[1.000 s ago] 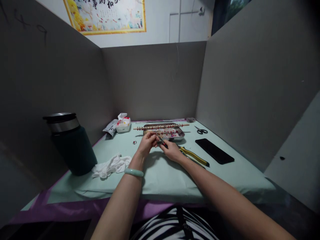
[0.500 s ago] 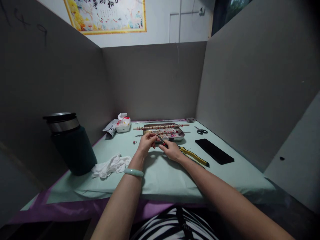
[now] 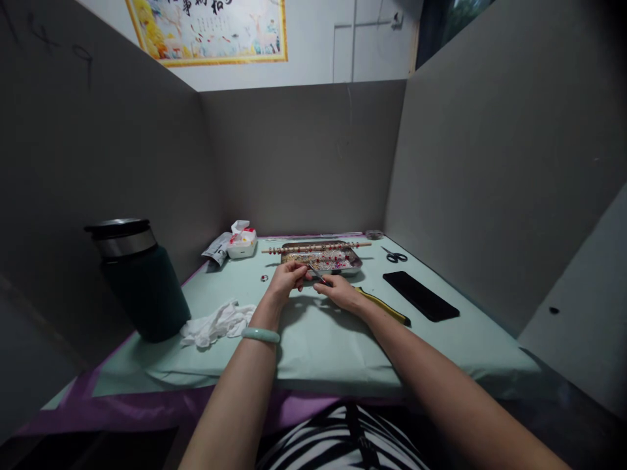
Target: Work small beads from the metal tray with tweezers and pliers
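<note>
A: While the left hand (image 3: 287,281) works over the middle of the table, what does it hold?

B: Its thumb and forefinger are pinched together, but anything between them is too small to make out. The right hand (image 3: 340,292) is closed around a slim metal tool (image 3: 319,275), whose tip reaches the left fingertips.

A: How much looks done?

B: Just beyond both hands, small beaded pieces (image 3: 281,250) line a wooden stick (image 3: 313,248) that appears to rest across a metal tray (image 3: 353,270); I'd call those finished. A small ring (image 3: 264,278) lies apart, left of the left hand. The loose beads (image 3: 326,262) in the tray suggest plenty remains.

A: And room to move?

B: Forward is tight: the tray stands just past the fingers, the grey back panel (image 3: 304,156) farther off. Yellow-handled pliers (image 3: 385,305) lie beside the right wrist, with scissors (image 3: 396,258) farther right. Crumpled white gloves (image 3: 220,323) sit left of the left wrist. Nearer than the hands, green cloth (image 3: 333,352) stretches to the purple table edge (image 3: 304,408), giving most room.
</note>
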{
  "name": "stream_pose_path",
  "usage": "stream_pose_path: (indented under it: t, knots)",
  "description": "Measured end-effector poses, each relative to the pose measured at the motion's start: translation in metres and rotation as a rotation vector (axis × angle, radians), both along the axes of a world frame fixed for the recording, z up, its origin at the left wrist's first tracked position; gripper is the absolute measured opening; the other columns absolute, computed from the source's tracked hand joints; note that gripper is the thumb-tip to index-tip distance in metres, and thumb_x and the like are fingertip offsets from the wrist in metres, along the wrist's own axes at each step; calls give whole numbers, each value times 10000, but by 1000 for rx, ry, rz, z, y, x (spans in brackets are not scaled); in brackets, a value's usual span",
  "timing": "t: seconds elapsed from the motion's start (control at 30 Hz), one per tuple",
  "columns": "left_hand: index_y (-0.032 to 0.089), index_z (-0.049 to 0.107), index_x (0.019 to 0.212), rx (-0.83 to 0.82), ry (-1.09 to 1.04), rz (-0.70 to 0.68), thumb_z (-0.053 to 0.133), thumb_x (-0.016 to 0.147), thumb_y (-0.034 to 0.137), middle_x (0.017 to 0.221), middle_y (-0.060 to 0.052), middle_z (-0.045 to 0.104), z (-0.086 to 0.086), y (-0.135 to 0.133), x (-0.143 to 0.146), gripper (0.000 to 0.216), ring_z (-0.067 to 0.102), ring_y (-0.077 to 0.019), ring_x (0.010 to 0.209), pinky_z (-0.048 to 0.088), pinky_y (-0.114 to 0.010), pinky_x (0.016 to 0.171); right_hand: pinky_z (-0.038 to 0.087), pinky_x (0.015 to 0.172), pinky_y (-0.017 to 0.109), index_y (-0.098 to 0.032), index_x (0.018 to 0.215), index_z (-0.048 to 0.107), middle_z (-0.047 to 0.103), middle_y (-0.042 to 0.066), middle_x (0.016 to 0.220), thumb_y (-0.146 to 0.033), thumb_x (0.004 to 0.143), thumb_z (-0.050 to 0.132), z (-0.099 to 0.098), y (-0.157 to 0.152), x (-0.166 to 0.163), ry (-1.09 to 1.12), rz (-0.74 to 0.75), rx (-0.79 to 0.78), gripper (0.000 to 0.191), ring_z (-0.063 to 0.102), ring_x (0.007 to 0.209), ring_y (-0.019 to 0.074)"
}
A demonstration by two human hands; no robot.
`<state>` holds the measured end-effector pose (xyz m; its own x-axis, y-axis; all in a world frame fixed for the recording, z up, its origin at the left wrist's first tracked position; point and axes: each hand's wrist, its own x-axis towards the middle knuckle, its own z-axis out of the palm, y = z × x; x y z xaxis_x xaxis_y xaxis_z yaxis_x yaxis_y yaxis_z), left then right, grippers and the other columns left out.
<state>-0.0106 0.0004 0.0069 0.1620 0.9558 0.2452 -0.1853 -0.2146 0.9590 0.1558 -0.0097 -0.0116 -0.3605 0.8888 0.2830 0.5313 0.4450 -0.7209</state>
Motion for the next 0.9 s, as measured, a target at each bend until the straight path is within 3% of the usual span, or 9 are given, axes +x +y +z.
stream_pose_path:
  t: [0.2, 0.33, 0.53, 0.9]
  knots:
    - [104, 574, 741, -59, 2, -10, 687, 690, 292, 659, -49, 649, -5, 4, 0, 225, 405, -32, 362, 397, -213, 391, 300, 551, 227, -149, 756, 605, 549, -5, 644, -434, 794, 496, 0, -2, -4, -74, -97, 66, 307, 452, 593, 119]
    - [105, 574, 732, -62, -4, -18, 670, 710, 302, 679, -50, 648, -7, 5, 0, 221, 421, -35, 376, 419, -216, 406, 310, 579, 232, -161, 852, 613, 606, 24, 718, -446, 818, 479, -1, -4, -6, -127, -134, 104, 317, 504, 639, 142]
    - [101, 575, 689, -49, 40, 9, 649, 727, 282, 663, -55, 651, -3, 0, 2, 200, 421, -36, 371, 419, -215, 407, 298, 597, 242, -174, 890, 605, 644, 59, 797, -472, 831, 468, -6, -4, -6, -231, -204, 206, 333, 551, 704, 174]
    - [111, 537, 705, 12, 109, 66, 609, 757, 246, 594, -21, 635, -2, 2, 5, 162, 427, -43, 329, 396, -204, 362, 290, 593, 255, -175, 933, 596, 658, 70, 842, -482, 845, 431, -6, -7, -7, -351, -281, 235, 360, 583, 745, 196]
